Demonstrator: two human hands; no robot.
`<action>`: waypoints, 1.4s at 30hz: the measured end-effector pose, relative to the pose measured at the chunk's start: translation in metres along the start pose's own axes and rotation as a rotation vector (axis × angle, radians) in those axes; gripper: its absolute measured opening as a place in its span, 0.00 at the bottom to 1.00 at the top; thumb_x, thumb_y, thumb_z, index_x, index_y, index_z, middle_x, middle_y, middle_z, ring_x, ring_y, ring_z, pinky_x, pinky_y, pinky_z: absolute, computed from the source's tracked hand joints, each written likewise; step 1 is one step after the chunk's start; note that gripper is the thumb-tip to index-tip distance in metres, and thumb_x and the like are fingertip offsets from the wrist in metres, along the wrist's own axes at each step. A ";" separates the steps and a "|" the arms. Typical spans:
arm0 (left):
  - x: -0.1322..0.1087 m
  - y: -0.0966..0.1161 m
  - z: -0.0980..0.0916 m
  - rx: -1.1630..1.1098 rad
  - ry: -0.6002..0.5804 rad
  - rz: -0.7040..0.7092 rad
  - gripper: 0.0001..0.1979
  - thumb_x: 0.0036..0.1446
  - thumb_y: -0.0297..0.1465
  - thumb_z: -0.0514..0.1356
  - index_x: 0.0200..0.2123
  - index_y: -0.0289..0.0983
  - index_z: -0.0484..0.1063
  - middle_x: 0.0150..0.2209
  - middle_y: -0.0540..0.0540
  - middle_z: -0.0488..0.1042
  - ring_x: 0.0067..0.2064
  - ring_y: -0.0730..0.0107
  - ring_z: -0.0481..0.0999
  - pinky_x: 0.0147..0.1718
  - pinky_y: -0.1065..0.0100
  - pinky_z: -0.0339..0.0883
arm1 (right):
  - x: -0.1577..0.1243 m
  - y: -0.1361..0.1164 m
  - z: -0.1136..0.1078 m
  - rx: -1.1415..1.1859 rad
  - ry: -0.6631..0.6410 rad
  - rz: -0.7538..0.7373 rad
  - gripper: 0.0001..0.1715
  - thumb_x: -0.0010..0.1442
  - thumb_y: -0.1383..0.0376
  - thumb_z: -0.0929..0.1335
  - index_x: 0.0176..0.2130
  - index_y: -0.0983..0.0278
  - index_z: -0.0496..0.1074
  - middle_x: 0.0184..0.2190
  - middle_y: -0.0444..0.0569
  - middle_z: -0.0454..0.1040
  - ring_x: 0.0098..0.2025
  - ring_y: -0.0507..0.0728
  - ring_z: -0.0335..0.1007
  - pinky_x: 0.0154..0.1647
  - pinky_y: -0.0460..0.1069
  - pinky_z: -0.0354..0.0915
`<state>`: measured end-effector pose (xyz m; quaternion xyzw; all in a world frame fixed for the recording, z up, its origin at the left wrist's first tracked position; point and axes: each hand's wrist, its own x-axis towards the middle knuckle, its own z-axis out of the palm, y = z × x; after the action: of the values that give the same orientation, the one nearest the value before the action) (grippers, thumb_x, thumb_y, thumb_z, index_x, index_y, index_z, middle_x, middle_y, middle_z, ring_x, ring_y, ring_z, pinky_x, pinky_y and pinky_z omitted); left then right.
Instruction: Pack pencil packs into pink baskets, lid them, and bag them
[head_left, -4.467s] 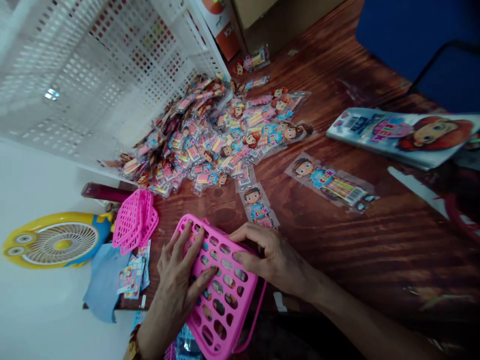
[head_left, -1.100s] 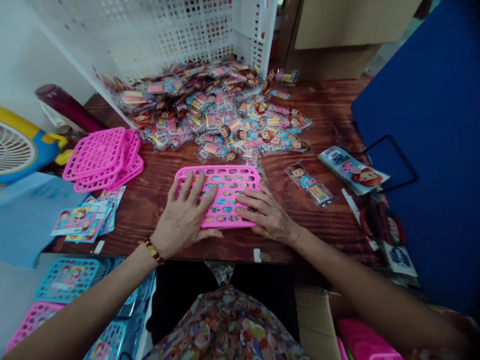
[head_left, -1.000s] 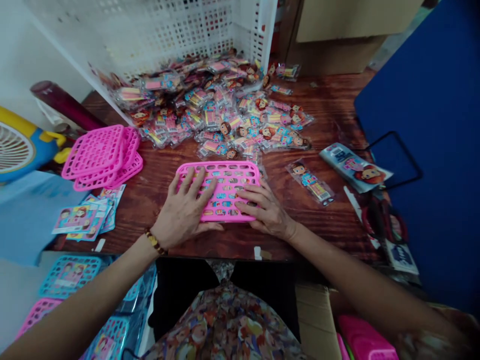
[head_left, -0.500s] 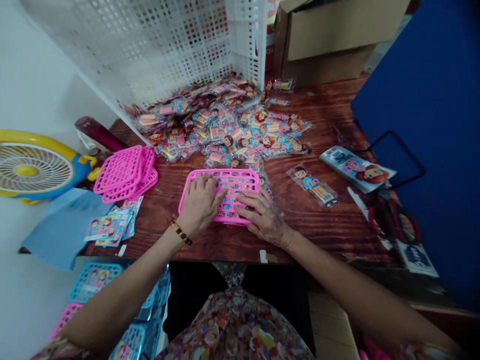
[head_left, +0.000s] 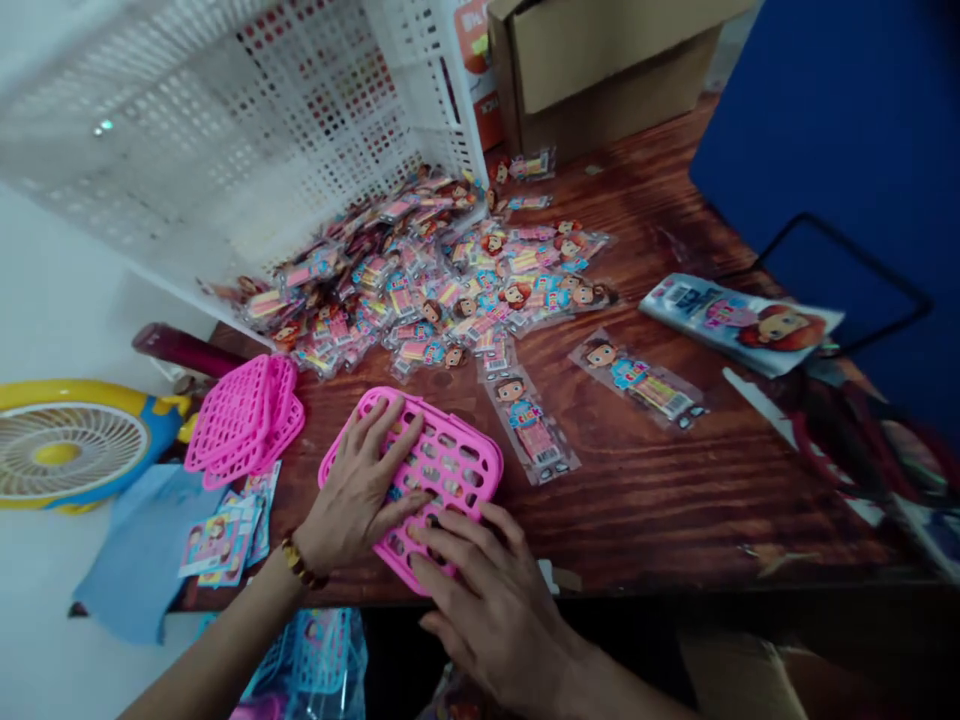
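A pink plastic basket with a slotted lid [head_left: 450, 450] sits tilted round on the dark wooden table, with printed packets partly showing through its holes. My left hand [head_left: 360, 480] lies on the lid, fingers spread toward its far edge. At the near right edge, my right hand [head_left: 495, 590] rests its outstretched fingers on the lid, thumb apart from them. Just beyond the basket is a clear packet with a cartoon figure [head_left: 532, 425]. Another such packet [head_left: 641, 380] lies farther right.
A heap of packets [head_left: 420, 290] spills from a tipped white crate [head_left: 300, 130]. Pink lids [head_left: 240, 415], printed cards [head_left: 217, 545] and a yellow-blue fan [head_left: 67, 450] are at left. Flat printed bags [head_left: 739, 320], scissors [head_left: 832, 450] and a blue panel [head_left: 832, 150] stand at right; a cardboard box [head_left: 600, 60] behind.
The basket has turned clockwise and come nearer to me, both hands staying on it. The right hand has shifted to its near corner. My view has also tilted and moved.
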<state>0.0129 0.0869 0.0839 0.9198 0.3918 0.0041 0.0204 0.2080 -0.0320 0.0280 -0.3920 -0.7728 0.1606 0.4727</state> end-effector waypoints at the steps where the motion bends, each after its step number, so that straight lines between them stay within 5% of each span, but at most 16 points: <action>1: 0.001 0.000 0.000 0.008 -0.010 -0.001 0.39 0.62 0.49 0.52 0.70 0.47 0.38 0.71 0.40 0.41 0.70 0.43 0.43 0.65 0.39 0.41 | 0.003 0.004 -0.010 0.076 0.064 0.027 0.24 0.63 0.64 0.65 0.58 0.58 0.65 0.52 0.50 0.75 0.59 0.59 0.65 0.62 0.60 0.62; 4: 0.004 0.001 0.001 0.024 -0.021 -0.001 0.38 0.63 0.49 0.50 0.70 0.46 0.38 0.71 0.41 0.40 0.70 0.43 0.44 0.65 0.39 0.43 | 0.012 0.030 -0.034 0.238 0.261 0.253 0.22 0.65 0.68 0.63 0.57 0.56 0.66 0.51 0.49 0.75 0.57 0.57 0.67 0.60 0.57 0.64; 7: 0.004 0.002 0.001 0.037 -0.022 -0.005 0.38 0.63 0.51 0.48 0.70 0.46 0.37 0.71 0.41 0.39 0.70 0.43 0.44 0.65 0.39 0.43 | 0.021 0.057 -0.036 0.412 0.249 0.476 0.19 0.67 0.63 0.63 0.57 0.57 0.67 0.54 0.50 0.72 0.56 0.57 0.68 0.57 0.53 0.68; 11: 0.005 0.005 -0.002 0.032 -0.050 -0.035 0.37 0.63 0.51 0.45 0.70 0.47 0.37 0.72 0.43 0.38 0.70 0.43 0.43 0.65 0.39 0.42 | 0.028 0.069 -0.024 0.521 0.217 0.462 0.18 0.65 0.60 0.66 0.54 0.59 0.70 0.49 0.51 0.75 0.52 0.57 0.72 0.53 0.52 0.70; 20: 0.007 0.005 -0.002 0.007 -0.057 -0.033 0.37 0.63 0.52 0.45 0.70 0.47 0.37 0.72 0.43 0.38 0.70 0.41 0.44 0.65 0.38 0.42 | 0.035 0.070 -0.024 0.615 0.253 0.541 0.09 0.60 0.64 0.70 0.43 0.60 0.74 0.39 0.47 0.76 0.42 0.56 0.73 0.45 0.50 0.70; 26: 0.008 0.003 -0.003 -0.019 -0.055 -0.011 0.38 0.63 0.52 0.47 0.70 0.44 0.41 0.71 0.40 0.40 0.69 0.39 0.46 0.64 0.38 0.43 | 0.042 0.066 -0.027 0.730 0.166 0.757 0.05 0.60 0.65 0.67 0.37 0.62 0.74 0.35 0.46 0.76 0.40 0.55 0.72 0.44 0.50 0.67; 30: 0.007 0.000 -0.004 -0.033 -0.063 0.002 0.38 0.62 0.53 0.48 0.70 0.45 0.41 0.71 0.40 0.40 0.69 0.39 0.46 0.64 0.37 0.42 | 0.041 0.064 -0.023 0.841 0.171 0.880 0.08 0.60 0.64 0.67 0.42 0.60 0.70 0.39 0.45 0.75 0.43 0.55 0.71 0.48 0.50 0.66; 34: 0.002 -0.008 -0.005 -0.055 -0.060 0.005 0.41 0.60 0.55 0.49 0.70 0.45 0.42 0.71 0.38 0.38 0.68 0.37 0.46 0.63 0.37 0.45 | 0.029 0.054 -0.019 0.903 0.124 0.865 0.11 0.61 0.64 0.67 0.46 0.58 0.69 0.42 0.45 0.72 0.46 0.55 0.69 0.50 0.50 0.65; 39: -0.004 -0.013 -0.004 -0.048 0.037 0.106 0.42 0.57 0.58 0.50 0.69 0.47 0.45 0.65 0.39 0.51 0.66 0.40 0.51 0.63 0.37 0.45 | 0.014 0.036 -0.014 0.901 0.164 0.830 0.11 0.62 0.64 0.66 0.47 0.59 0.69 0.43 0.46 0.70 0.46 0.55 0.67 0.50 0.50 0.64; 42: -0.009 -0.009 -0.003 0.034 0.095 0.013 0.41 0.56 0.61 0.48 0.68 0.50 0.49 0.65 0.39 0.50 0.64 0.39 0.52 0.61 0.34 0.44 | 0.015 0.034 -0.013 0.846 0.175 0.769 0.12 0.62 0.66 0.65 0.47 0.60 0.68 0.43 0.47 0.69 0.46 0.55 0.67 0.50 0.51 0.64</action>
<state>-0.0003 0.0867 0.0864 0.9214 0.3862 0.0412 -0.0140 0.2309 -0.0001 0.0222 -0.4335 -0.4013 0.5828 0.5580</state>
